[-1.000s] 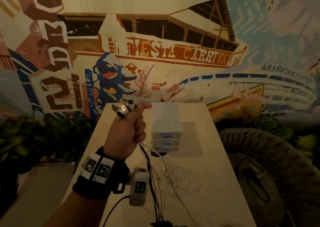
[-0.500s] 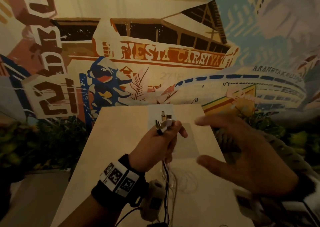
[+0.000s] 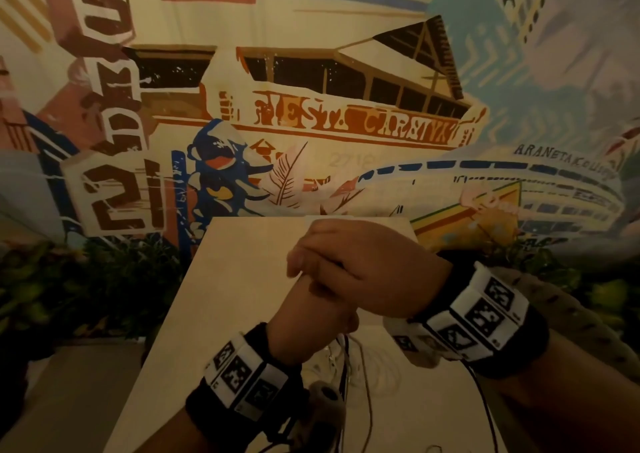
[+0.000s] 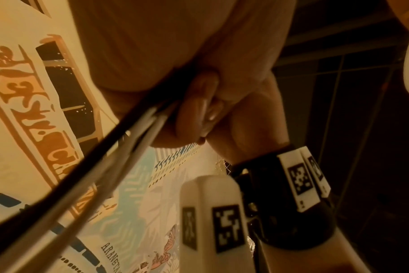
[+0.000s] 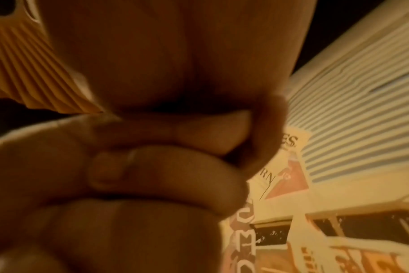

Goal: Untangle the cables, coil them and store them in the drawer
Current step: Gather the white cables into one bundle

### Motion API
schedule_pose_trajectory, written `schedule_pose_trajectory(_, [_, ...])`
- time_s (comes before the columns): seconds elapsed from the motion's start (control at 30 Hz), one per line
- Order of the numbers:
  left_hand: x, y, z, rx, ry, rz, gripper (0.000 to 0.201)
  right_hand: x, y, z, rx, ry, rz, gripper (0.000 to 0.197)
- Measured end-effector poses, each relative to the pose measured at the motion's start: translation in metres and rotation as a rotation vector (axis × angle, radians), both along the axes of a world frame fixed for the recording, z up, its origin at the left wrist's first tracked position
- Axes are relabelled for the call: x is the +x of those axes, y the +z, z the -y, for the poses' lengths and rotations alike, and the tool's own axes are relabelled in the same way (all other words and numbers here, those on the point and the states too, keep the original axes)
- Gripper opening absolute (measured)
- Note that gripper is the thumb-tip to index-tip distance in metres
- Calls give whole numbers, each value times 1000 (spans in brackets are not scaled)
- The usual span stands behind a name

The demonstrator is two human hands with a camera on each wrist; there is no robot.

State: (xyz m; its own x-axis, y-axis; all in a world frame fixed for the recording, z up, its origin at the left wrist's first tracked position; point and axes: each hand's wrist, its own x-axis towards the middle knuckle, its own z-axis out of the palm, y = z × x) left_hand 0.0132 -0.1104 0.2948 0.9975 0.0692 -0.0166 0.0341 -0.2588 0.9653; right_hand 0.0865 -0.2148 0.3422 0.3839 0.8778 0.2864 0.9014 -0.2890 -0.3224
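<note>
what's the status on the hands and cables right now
Left hand grips the cables. Right hand closed over the left; what its fingers hold is hidden. Cable slack trails onto the table. Drawer unit out of sight behind the hands.

Left hand (image 3: pixel 311 317): raised in front of the body, forearm rising from lower left, wrist wrapped in a black band carrying white marker tiles. Fingers were curled into a fist; the left wrist view showed the grip closed round several cables (image 4: pixel 119 140), one dark and the others pale, running out below the palm.

Right hand (image 3: pixel 367 272): brought in from the right, forearm roughly level, wrist wearing a like black band with marker tiles. It lay over the top of the left fist, touching it, fingers (image 3: pixel 311 244) curled down across the left knuckles. What the right grip held could not be told; the right wrist view was blurred.
</note>
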Motion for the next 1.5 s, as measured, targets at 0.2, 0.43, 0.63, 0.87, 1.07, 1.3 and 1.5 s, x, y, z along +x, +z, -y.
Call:
schedule_pose_trajectory(0.2, [7, -7, -4, -143, 9, -63, 9, 14, 8, -4, -70, -80, 164, 43])
schedule_pose_trajectory(0.43, [13, -4, -1, -131, -26, -57, 43, 16, 8, 5, -168, -67, -9, 46])
schedule_pose_trajectory(0.63, [21, 4, -9, -235, 34, 293, 33, 12, -38, 18, 298, -28, -628, 74])
schedule_pose_trajectory(0.87, [33, -1, -22, -8, 127, 360, 55, 0, -88, 10, 229, -19, -1018, 49])
schedule_pose_trajectory(1.07, [38, -12, -36, -9, -4, 242, 42, -5, -92, 16, 103, -145, -756, 44])
schedule_pose_trajectory(1.3, [41, -26, -38, -275, -117, 137, 42, -9, -106, 17, 189, -184, -834, 18])
schedule_pose_trajectory(1.5, [46, -24, -57, -632, -84, 89, 23, -4, -189, 47, 15, -403, -1126, 52])
